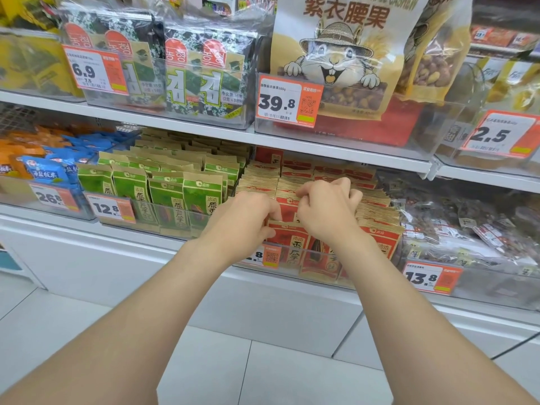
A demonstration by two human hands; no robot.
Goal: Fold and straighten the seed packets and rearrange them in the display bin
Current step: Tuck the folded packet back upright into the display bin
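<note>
Standing in tight rows, the red seed packets [377, 238] fill a clear display bin [317, 268] on the lower shelf [280, 283]. Each packet is red with a brown paper top, gold stripes and a picture of a dark seed. The front packet [287, 238] stands upright, just behind the bin's front wall. The left hand [248, 211] has its fingers curled and pinches the left top corner of this front packet. The right hand [327, 209] is curled too, and its thumb and finger pinch the top edge of a second packet [289, 200] one row back. The two hands are very near each other.

The arms cover the middle of the front row, so some packets there cannot be seen. The left arm hides part of the bin's price tag [270, 256], and only an "8" shows. The back rows sit in shadow under the upper shelf [204, 133].

Just beside, on the left, green packets [166, 197] stand in their own bin. On the right, dark snack bags [467, 229] look blurry behind shiny plastic. Above sit seaweed packs [190, 74] and a big nut bag [336, 54] with a cartoon squirrel.
</note>
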